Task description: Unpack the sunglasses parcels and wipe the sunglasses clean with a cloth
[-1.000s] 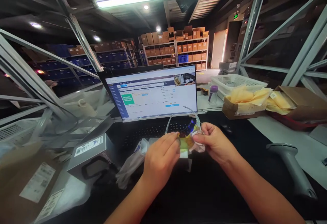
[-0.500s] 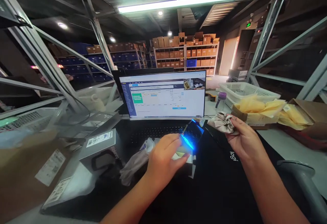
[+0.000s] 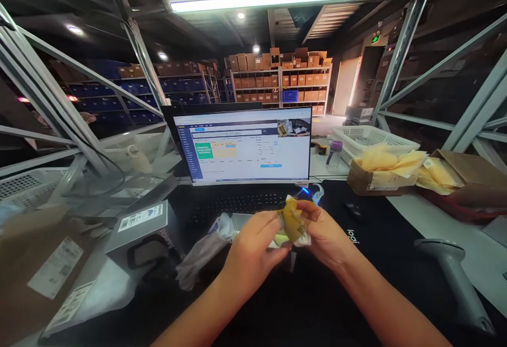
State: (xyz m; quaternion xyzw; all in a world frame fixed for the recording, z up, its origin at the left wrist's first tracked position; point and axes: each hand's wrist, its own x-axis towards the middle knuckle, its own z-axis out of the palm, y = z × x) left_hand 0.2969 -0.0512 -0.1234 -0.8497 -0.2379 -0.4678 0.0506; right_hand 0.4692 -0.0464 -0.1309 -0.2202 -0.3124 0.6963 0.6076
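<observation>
warehouse packing desk | shelves (image 3: 295,80) stacked with cartons | blue bins (image 3: 106,104) on racks | steel racking (image 3: 400,46) | laptop (image 3: 245,146) showing order screen | barcode scanner (image 3: 455,278) | box of mailers (image 3: 384,170)

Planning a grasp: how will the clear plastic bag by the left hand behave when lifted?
Probably floppy: the plastic bag lies crumpled on the mat. Likely light, since the film looks thin and see-through. Perhaps slippery; its surface looks glossy.

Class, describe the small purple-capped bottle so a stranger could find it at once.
Start at the laptop screen and look just right of it. Beside the white basket stands a small clear bottle; its purple cap sets it apart.
</observation>
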